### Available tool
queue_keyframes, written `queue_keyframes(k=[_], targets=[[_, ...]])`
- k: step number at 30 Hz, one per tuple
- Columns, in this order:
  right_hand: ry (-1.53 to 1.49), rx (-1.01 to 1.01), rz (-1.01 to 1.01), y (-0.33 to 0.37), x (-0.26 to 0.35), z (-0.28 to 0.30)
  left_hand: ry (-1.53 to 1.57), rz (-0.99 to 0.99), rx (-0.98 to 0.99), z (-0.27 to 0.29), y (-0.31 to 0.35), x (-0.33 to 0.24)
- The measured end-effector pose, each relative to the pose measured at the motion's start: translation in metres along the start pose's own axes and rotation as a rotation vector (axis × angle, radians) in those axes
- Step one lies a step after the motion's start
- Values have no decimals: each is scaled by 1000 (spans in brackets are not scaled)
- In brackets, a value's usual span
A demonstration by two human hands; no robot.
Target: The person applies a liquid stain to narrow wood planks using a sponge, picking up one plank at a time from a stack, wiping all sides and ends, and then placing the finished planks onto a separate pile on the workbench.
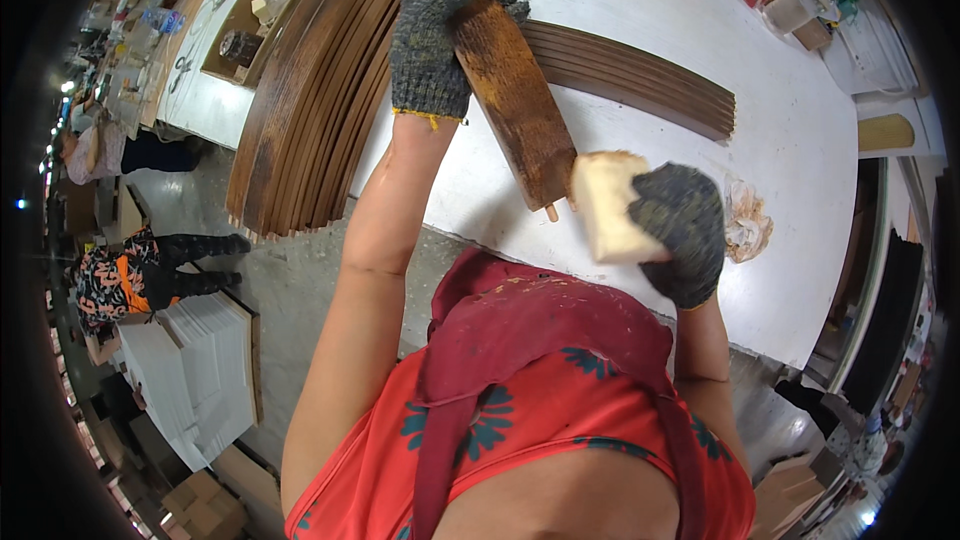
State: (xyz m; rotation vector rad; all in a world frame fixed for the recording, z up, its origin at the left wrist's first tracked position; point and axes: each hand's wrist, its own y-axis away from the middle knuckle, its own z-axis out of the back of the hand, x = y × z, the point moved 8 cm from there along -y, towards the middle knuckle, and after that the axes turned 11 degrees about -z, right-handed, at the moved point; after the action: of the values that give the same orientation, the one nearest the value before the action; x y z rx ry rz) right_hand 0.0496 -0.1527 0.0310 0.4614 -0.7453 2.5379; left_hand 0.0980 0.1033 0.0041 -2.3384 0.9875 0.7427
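Left hand (432,40) wrapped round a brown wooden slat (515,90) over the counter (800,240), toward its wearer-side edge; right hand (690,230) clasps a pale foam block (612,208) at the slat's end, contact uncertain. Recommended: steady left grip, block flat, light pressure around the dowels (552,212).

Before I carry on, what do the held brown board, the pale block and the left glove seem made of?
Brown board: likely wood, stained with a slight sheen; dark streaky grain shows.
Pale block: possibly sponge or foam, matt cream with a brown-stained edge; blur leaves this open.
Left glove: apparently knitted yarn, matt speckled dark grey; ribbed texture and yellow cuff edging show.
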Motion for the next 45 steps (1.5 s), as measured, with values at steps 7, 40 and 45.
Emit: queue_keyframes(k=[7,40,45], targets=[[-508,-431,-561,30,-81,15,123,57,25,-5,-7,3],[-689,43,179,-25,34,-35,539,13,55,-12,-4,-2],[-1289,-359,-127,-9,-26,-14,519,5,154,-4,-6,-7]])
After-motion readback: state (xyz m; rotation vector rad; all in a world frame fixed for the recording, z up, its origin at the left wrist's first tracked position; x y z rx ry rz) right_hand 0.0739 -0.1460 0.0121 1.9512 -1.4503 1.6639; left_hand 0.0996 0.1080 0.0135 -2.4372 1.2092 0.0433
